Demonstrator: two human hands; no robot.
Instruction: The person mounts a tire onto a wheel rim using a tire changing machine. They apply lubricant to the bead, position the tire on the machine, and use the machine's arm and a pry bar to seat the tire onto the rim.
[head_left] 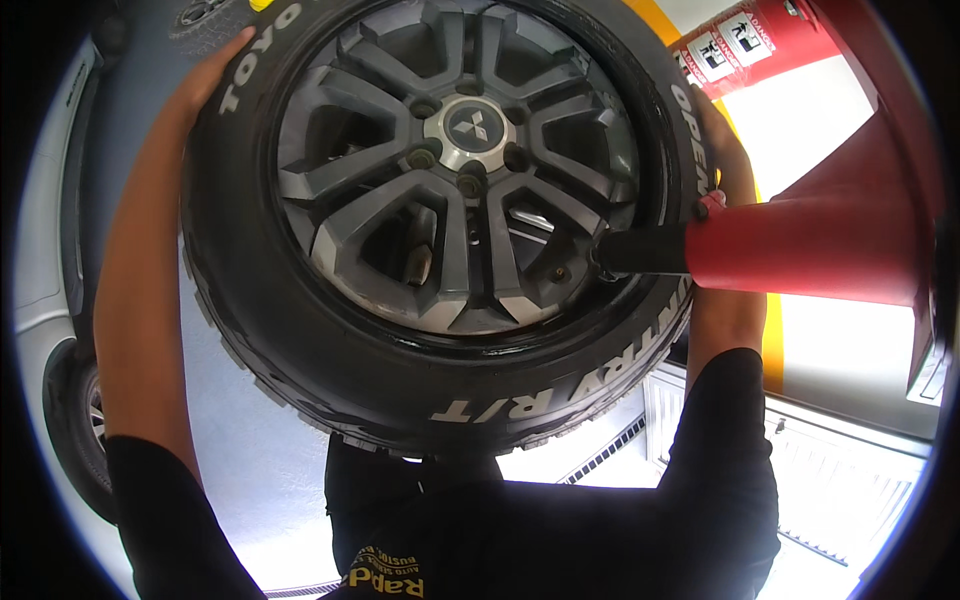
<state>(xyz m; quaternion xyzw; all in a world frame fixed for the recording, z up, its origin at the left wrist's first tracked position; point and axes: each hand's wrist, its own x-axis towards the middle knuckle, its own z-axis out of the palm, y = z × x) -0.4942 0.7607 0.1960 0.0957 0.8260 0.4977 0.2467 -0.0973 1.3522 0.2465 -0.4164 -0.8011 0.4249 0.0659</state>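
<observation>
A black tyre [300, 375] with white raised lettering sits around a dark grey multi-spoke alloy wheel [475, 225], tilted toward me. My left hand [222, 68] lies against the tyre's far left edge, its fingers partly hidden. On the opposite side, my right hand [722, 145] grips the tyre's right edge, with most fingers out of sight behind the machine arm. The black end of a red tyre changer arm [810, 250] reaches in from the right and touches the rim's lower right edge. A wet-looking sheen shows along the bead.
A red column [890, 110] rises at the right, near a red panel with warning labels [745, 45]. At the left stands a white car [50, 250] with its wheel [85, 430] showing. Another tyre [210, 22] lies at the far left. A white slatted panel [830, 490] is at lower right.
</observation>
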